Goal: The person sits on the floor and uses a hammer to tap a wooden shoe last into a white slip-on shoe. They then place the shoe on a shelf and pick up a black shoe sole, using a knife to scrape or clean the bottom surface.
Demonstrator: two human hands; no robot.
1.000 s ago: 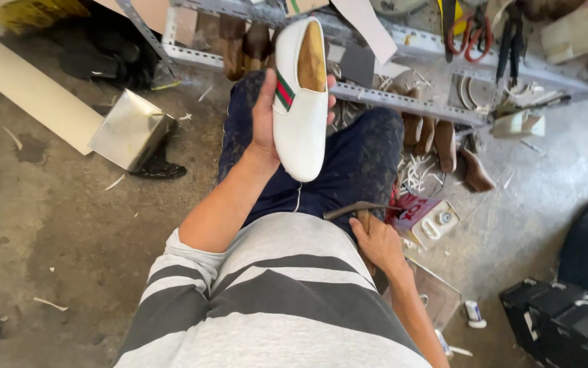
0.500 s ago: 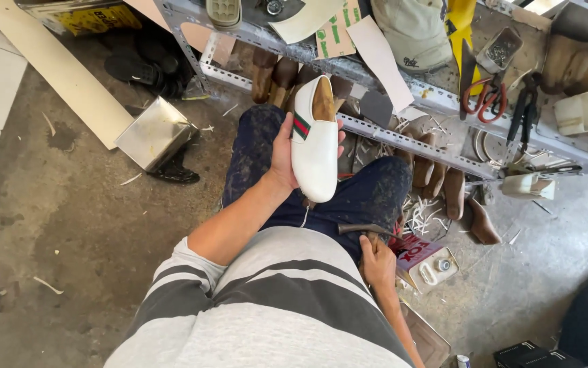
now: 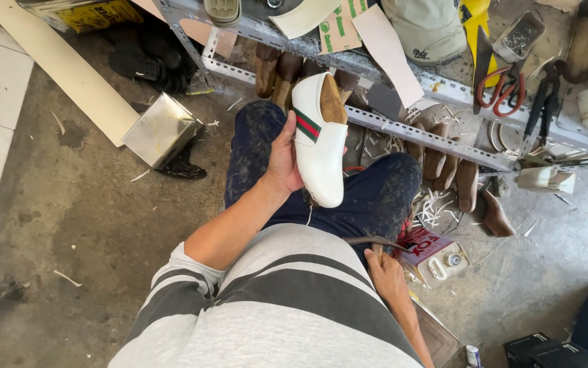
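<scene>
Shoe [image 3: 321, 143] in left hand [image 3: 283, 160], upright above lap.

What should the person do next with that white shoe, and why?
Probably bring the right hand up toward the white shoe. The left hand holds the shoe above the lap, toe pointing at the person, with a wooden last inside it. The right hand is low beside the hip, gripping a thin dark tool, apart from the shoe, so the tool cannot work on it yet.
</scene>
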